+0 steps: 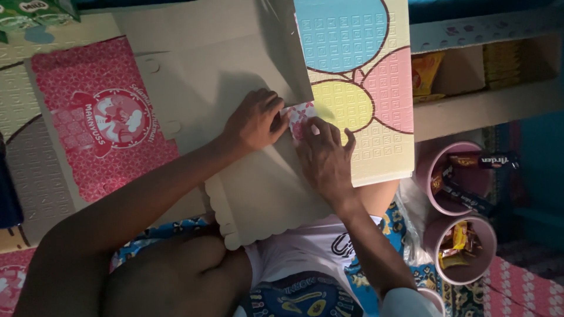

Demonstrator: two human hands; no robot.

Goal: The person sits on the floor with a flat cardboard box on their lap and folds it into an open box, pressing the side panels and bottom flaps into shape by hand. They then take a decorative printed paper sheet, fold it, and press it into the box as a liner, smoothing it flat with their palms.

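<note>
— Two big surfaces carry everything: a foam floor mat (358, 76) with pastel circles, and on it a flattened cardboard box blank (235, 117), plain side up, one pink printed panel (100, 117) showing at the left.

— Why does the blank lie flat?

— Probably so a fold can be pressed against the floor. Its scalloped edge (235, 226) reaches the person's lap.

— And the hands?

— The left hand (255, 120) lies palm down, fingers together, weighting the cardboard. The right hand (323, 155) pinches a small pink-patterned flap (299, 114) at the blank's right edge, just beside the left fingertips.

— Anything else?

— Two pink tubs (455, 176) of wrapped snack bars stand at the right, well apart, under a shelf (482, 105).
</note>
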